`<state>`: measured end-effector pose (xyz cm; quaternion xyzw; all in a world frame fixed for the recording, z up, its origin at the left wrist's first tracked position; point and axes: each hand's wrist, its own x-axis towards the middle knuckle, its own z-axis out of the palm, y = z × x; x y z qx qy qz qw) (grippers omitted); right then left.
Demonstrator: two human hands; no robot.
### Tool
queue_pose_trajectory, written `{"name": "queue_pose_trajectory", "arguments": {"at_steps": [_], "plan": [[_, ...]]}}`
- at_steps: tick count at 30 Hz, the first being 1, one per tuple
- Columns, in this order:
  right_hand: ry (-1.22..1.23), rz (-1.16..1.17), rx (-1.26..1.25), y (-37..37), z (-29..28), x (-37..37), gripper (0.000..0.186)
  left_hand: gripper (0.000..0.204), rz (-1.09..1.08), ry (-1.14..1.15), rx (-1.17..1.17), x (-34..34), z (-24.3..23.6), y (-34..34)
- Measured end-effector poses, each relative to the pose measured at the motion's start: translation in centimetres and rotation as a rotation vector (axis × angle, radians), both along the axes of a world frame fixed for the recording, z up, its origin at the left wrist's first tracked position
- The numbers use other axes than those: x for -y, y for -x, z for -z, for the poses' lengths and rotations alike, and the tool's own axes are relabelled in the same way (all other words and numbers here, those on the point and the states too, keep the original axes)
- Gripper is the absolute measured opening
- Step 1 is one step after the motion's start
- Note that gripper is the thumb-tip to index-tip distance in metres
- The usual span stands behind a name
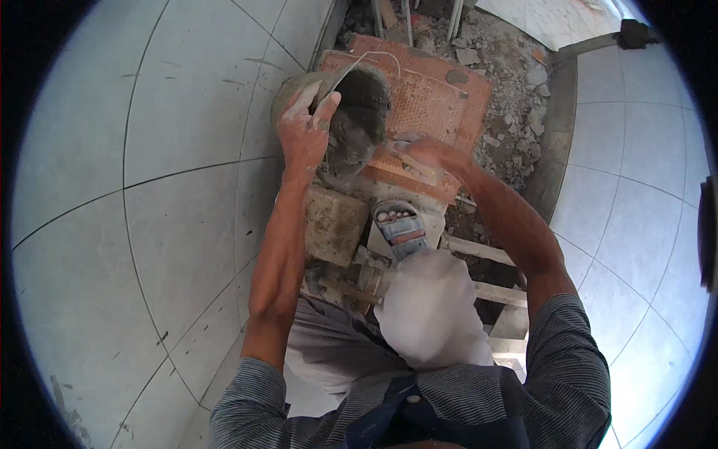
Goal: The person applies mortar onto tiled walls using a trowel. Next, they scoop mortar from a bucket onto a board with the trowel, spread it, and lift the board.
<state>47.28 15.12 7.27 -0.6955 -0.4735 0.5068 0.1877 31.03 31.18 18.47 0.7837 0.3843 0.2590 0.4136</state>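
Up top-centre, just past my knees, L hand (pixel 303 131) is clamped on the near rim of a mortar-caked bucket (pixel 351 112), thumb inside, fingers over the lip; bucket is tipped with its mouth toward me and to the R, resting over the orange perforated brick slab (pixel 437 105). R hand (pixel 426 153) sits just R of the mouth, closed on what looks like a small trowel or stick, can't tell which. Mouth-to-R-hand gap is tiny, axis runs upper-L to lower-R; R hand is nearer the opening.

We see bright, even daylight, pale tiles nearly washed out, soft shadows, strong fisheye bending and dark corners.
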Motion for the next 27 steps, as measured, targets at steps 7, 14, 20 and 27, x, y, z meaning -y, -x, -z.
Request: {"name": "queue_pose_trajectory", "arguments": {"at_steps": [7,14,20,27], "plan": [[0.235,0.259,-0.497,-0.3,1.1,0.6,0.045,0.048,0.076,-0.016,0.121,-0.6,0.0,0.4],[0.365,0.3,-0.781,-0.4,2.0,0.9,0.046,0.056,-0.11,-0.073,0.128,-3.5,5.5,0.6],[0.481,0.432,-1.013,-2.6,0.9,4.0,0.049,0.066,-0.393,0.003,0.162,-4.2,7.5,0.3],[-0.031,0.548,-0.387,-3.1,2.9,8.0,0.038,0.076,-0.464,0.13,0.293,-4.9,5.6,1.4]]}}
